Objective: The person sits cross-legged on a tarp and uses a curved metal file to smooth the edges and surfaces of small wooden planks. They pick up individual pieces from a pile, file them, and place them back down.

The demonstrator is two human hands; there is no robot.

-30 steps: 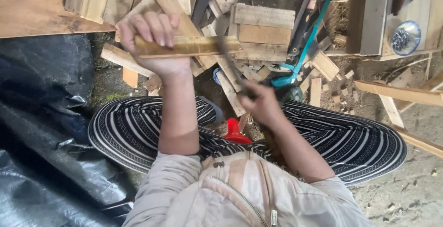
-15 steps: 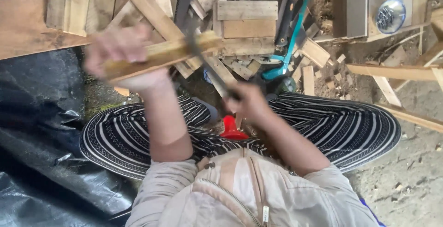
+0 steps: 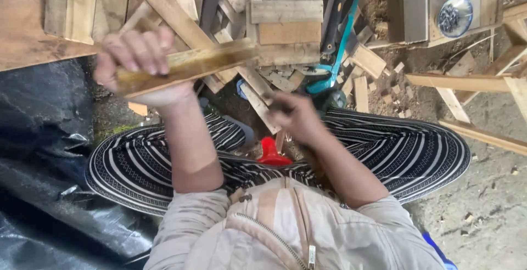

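- Below you, your striped trousers [image 3: 395,155] spread wide across the lower half of the view, with your knees out to both sides as you sit on the ground.
- To your left lies a crumpled black plastic sheet [image 3: 38,155], reaching up to a broad brown board [image 3: 27,39] at the top left.
- Ahead of your knees sits a heap of scrap wood pieces [image 3: 285,20], with a teal-handled saw [image 3: 337,56] lying slanted on its right side.
- Your left hand [image 3: 137,64] is raised and wrapped tight round the near end of a long yellowish wooden strip [image 3: 197,64], which runs to the right, rising slightly, above the heap.
- Your right hand [image 3: 296,116] is curled shut just under the far end of the strip; it is blurred, and you cannot tell what it grips.
- At top right, a small shiny round bowl [image 3: 454,15] rests on planks.
- Between your knees a small red object [image 3: 272,153] shows.
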